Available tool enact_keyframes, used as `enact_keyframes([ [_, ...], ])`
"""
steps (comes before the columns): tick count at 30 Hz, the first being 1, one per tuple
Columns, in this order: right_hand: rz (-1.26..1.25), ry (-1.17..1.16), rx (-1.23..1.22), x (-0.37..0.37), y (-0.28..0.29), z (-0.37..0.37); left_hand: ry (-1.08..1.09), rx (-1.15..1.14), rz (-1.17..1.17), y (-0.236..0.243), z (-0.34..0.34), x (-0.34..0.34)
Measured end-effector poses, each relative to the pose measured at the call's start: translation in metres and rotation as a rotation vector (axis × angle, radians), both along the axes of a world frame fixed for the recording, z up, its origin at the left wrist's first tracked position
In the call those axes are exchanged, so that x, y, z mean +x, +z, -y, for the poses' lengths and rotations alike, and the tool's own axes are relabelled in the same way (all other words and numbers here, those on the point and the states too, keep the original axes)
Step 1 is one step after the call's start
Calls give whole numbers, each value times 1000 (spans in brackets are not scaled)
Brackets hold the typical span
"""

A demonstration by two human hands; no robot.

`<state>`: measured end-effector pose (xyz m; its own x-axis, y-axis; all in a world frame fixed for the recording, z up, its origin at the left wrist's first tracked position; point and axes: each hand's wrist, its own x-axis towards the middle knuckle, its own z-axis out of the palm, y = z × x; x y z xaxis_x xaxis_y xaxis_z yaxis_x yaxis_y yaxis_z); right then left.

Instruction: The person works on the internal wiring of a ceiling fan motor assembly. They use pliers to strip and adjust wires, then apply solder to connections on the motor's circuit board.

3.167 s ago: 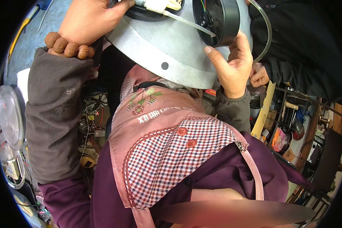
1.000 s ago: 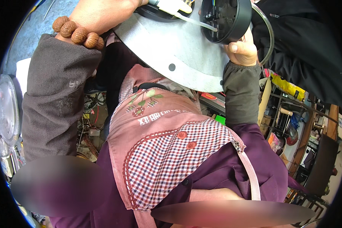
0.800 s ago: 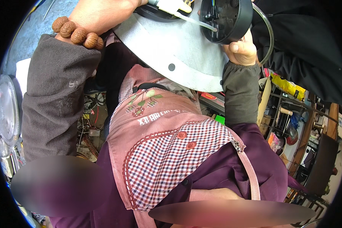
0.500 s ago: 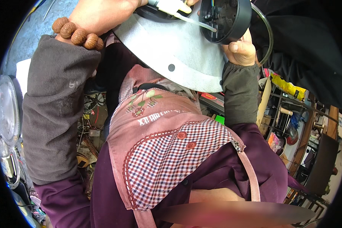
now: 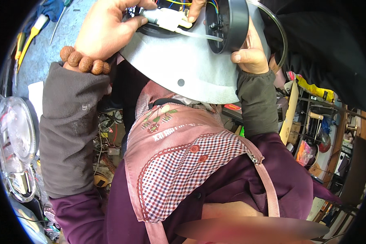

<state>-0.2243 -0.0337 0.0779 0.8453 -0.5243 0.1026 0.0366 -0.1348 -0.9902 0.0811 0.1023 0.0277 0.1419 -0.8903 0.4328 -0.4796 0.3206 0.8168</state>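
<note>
The left hand (image 5: 103,32) pinches the grey end of a white plastic fitting (image 5: 171,18) over a rounded silver-grey metal shell (image 5: 183,61). The right hand (image 5: 254,57) grips a round black plastic cup (image 5: 237,24). A thin pale tube (image 5: 201,35) joins fitting to cup; a fingertip (image 5: 195,11) from the top edge crowds the fitting. A clear curved hose (image 5: 284,44) arches alongside. Left, a yellow-handled brush (image 5: 27,44) lies on a blue worktop (image 5: 45,61).

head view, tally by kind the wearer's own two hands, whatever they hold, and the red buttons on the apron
left hand and right hand: 2
white-and-grey fitting, held by the left: 1
black round housing, held by the right: 1
red buttons: 2
total: 6
</note>
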Motion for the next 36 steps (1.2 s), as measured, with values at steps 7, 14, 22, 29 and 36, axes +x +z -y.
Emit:
enact_keyframes([
  [7, 22, -21, 104, 5, 7, -9, -3, -159, 240, 8, 1, 2],
  [14, 10, 22, 193, 3, 11, -9, -30, -51, 156, 14, -1, -2],
  [22, 41, 17, 159, -1, 4, -4, 2, -46, 103, 14, 0, -6],
  [29, 28, 42, 124, -4, 2, -2, -16, -61, 56, 14, 1, -7],
  [36, 27, -3, 127, -1, 4, -5, 3, -74, 135, 19, 0, -6],
])
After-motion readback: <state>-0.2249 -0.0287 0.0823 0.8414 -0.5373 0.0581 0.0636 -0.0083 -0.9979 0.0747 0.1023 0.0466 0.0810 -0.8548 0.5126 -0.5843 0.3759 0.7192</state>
